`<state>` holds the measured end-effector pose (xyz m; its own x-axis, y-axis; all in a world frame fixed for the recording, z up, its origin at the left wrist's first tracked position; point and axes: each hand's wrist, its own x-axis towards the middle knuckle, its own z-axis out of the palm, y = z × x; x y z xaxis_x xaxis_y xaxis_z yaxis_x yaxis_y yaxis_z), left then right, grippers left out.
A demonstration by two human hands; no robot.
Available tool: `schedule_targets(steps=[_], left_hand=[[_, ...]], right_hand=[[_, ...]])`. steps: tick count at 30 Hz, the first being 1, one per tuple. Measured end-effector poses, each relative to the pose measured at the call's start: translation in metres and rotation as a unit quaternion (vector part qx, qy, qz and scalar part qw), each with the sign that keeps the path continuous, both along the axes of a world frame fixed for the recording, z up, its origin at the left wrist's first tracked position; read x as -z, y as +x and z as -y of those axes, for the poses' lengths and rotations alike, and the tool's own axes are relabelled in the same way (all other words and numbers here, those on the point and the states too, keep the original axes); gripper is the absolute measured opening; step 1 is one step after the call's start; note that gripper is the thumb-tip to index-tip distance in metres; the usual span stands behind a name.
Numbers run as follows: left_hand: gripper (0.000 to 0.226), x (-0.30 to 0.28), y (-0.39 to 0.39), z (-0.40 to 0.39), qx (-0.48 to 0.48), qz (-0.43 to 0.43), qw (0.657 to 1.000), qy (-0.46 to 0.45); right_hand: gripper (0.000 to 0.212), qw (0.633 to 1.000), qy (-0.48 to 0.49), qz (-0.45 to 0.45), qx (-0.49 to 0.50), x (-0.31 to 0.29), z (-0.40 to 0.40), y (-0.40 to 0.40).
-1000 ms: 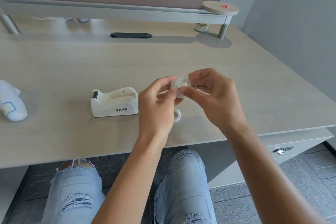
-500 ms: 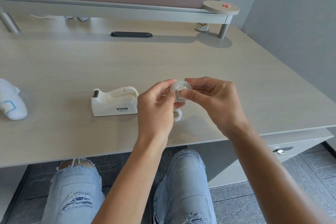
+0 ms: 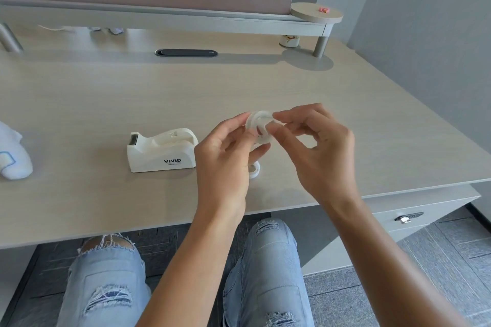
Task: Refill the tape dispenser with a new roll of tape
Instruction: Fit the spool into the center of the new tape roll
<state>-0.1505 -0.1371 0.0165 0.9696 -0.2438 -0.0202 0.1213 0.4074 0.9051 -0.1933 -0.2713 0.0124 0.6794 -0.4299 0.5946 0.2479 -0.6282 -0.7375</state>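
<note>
roll mid-air, core fit at risk

both hands up over the desk (image 3: 79,103), pinching one clear tape roll (image 3: 259,127) between them: left hand (image 3: 225,151) gripping its near rim, right hand (image 3: 313,146) fingertips at the hub. white dispenser (image 3: 162,151) just left of the hands, cradle looking empty. small white ring (image 3: 254,169) lying on desk below. risks: slippery roll popping out of a light pinch, hub piece seated crooked, loose end sticking to fingers. hub detail too blurred to tell.

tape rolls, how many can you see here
2. One roll is held up between both hands, left and right. A second, smaller ring lies on the desk beneath them, partly hidden by the left hand. The dispenser looks empty.
</note>
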Motion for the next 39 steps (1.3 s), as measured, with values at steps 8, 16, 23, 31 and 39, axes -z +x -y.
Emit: schedule_targets(steps=[8,16,23,31,39], left_hand=[[0.022,0.002,0.001,-0.002,-0.011,-0.012,1.0,-0.02],[0.022,0.005,0.004,-0.005,-0.004,-0.018,0.999,-0.038],[0.023,0.01,0.005,-0.005,-0.024,-0.006,0.999,-0.026],[0.018,0.014,0.005,-0.006,-0.05,0.052,0.997,0.025],[0.019,0.019,0.002,-0.004,-0.065,0.073,0.993,0.067]], right_hand=[[0.019,0.999,-0.041,-0.019,-0.029,-0.001,0.0,0.0],[0.019,0.999,-0.01,-0.021,-0.034,-0.001,-0.004,0.001],[0.021,0.998,0.021,-0.038,-0.042,-0.003,-0.007,0.004],[0.018,0.998,0.006,-0.052,-0.018,-0.004,-0.011,0.005],[0.017,0.996,0.019,-0.082,-0.003,-0.007,-0.013,0.004]])
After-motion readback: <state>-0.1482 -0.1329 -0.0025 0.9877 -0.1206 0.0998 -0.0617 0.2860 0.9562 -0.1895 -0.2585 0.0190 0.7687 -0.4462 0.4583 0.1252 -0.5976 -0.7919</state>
